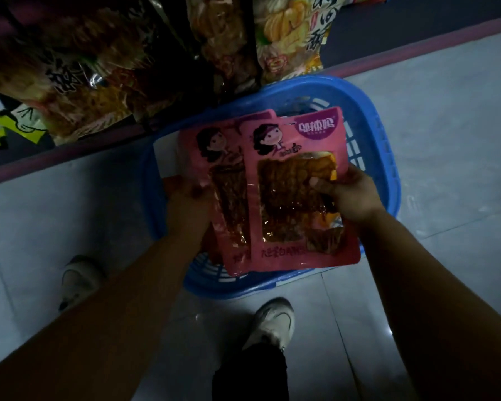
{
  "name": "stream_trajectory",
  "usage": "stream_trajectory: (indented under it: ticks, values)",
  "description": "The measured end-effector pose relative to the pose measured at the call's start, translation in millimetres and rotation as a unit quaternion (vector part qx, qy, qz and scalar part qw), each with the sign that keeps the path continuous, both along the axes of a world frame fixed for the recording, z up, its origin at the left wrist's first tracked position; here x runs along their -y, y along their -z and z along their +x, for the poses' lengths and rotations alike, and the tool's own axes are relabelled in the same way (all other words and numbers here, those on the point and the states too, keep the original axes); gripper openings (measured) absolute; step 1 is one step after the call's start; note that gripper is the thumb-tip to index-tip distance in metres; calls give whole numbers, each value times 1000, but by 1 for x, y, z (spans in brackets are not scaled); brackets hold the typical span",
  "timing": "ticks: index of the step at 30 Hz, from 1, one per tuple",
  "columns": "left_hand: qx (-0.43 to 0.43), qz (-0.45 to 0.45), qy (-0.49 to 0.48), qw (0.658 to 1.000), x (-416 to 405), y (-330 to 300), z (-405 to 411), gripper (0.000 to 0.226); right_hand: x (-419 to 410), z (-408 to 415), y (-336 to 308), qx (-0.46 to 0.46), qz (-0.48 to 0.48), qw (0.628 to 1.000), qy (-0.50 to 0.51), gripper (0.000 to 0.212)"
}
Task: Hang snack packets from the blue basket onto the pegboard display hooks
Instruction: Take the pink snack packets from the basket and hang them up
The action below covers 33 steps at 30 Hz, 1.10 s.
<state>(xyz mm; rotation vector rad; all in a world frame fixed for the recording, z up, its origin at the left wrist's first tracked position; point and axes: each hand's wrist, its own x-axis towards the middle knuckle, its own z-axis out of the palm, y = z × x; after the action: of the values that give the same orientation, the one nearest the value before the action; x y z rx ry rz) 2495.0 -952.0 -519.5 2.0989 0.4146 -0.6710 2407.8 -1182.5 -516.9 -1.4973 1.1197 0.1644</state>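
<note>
Looking down past two white shoes (272, 321) on the tiled floor (446, 140), both arms reach out. The left hand (187, 202) pinches the left pink snack packet (214, 157), and the right hand (349, 195) grips the front pink packet (298, 180), thumb on its clear window. Both packets hover just above the blue basket (385, 157), so they're picked but not hung yet. Can't tell what's left in the basket, it's mostly covered. Further back, hanging packets (289, 33) already fill the display, so I'd guess the job's well underway.
</note>
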Motion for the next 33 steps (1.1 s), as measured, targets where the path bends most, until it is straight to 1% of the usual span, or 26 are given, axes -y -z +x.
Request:
stream_trajectory:
  ticks: [2,4,6,8,9,10,13,16,18,21,22,23,25,27,29,30,33]
  values:
    - [-39,-89,-40,994,8,-6,-4,31,-1,-6,-3,1,16,1000,27,37]
    - [-56,-129,-23,990,11,-9,-5,36,-4,-11,-6,-5,28,999,43,36]
    - [-78,-150,-21,985,9,-17,-3,25,-9,-15,-15,0,37,998,59,31]
    - [-92,-168,-35,981,2,-30,-2,10,-15,-21,-33,22,56,995,77,20]
    - [-97,-171,-42,980,-2,-42,-2,4,-19,-23,-46,34,64,994,80,14]
    - [-100,-180,-54,977,-8,-55,-2,5,-23,-26,-62,42,68,994,80,11]
    - [-120,-201,-117,965,-31,-109,-2,7,-39,-30,-124,54,50,995,63,13]
    - [-116,-203,-161,959,-64,-177,3,25,-64,-25,-203,81,36,996,26,11]
    - [-84,-207,-167,960,-87,-229,6,26,-81,-19,-260,98,18,995,-15,10]
    - [-18,-212,-167,963,-117,-312,9,13,-107,-3,-345,135,14,989,-57,9]
    - [6,-211,-167,963,-128,-341,12,19,-116,2,-372,149,17,986,-72,11]
    - [30,-212,-173,961,-139,-369,13,19,-126,7,-398,163,20,982,-89,12]
    - [86,-218,-179,956,-162,-422,14,5,-148,16,-446,192,30,974,-116,10]
    - [149,-221,-182,947,-189,-470,11,19,-169,26,-488,219,45,965,-136,16]
    - [202,-218,-199,934,-219,-513,6,25,-191,35,-527,243,59,956,-157,19]
    - [224,-219,-204,928,-235,-531,5,24,-202,40,-544,255,59,951,-163,20]
    - [264,-237,-235,905,-281,-574,4,8,-231,56,-588,287,60,937,-189,25]
